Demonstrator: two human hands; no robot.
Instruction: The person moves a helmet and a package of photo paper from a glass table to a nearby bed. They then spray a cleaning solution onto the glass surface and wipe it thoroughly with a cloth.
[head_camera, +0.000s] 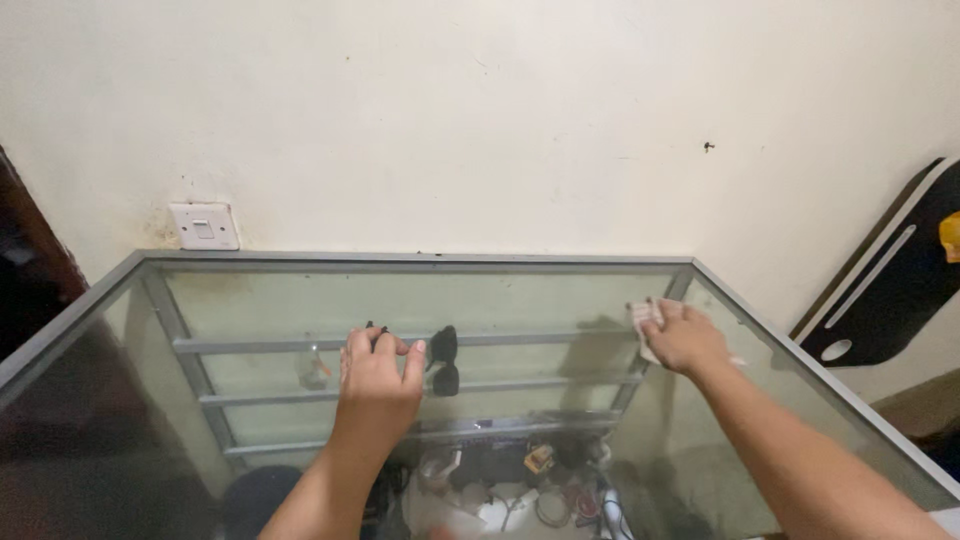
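Head view. Glass-topped display case (150, 262) with a grey metal frame, set against a cream wall; it serves as the desk.

Right hand (683, 338) lies flat near the far right corner of the glass, fingers together, pressing a small whitish cloth (643, 322) onto the pane. Cloth mostly hidden under the palm; only its far edge shows.

Left hand (378, 375) is raised over the middle of the glass, fingers curled, pinching one arm of a pair of dark sunglasses (442, 360). The lenses hang just right of the thumb, clear of the pane or barely above it; contact cannot be told.

Progress, judged: wiping is under way at the far right corner. The glass shows haze and smears across the left and near parts, so most of the top looks still undone.

Inside the case: shelf rails (300, 345), clutter of small objects at the bottom (520, 480). White wall switch (204, 226) behind the left corner; black board (880, 290) leaning at right.
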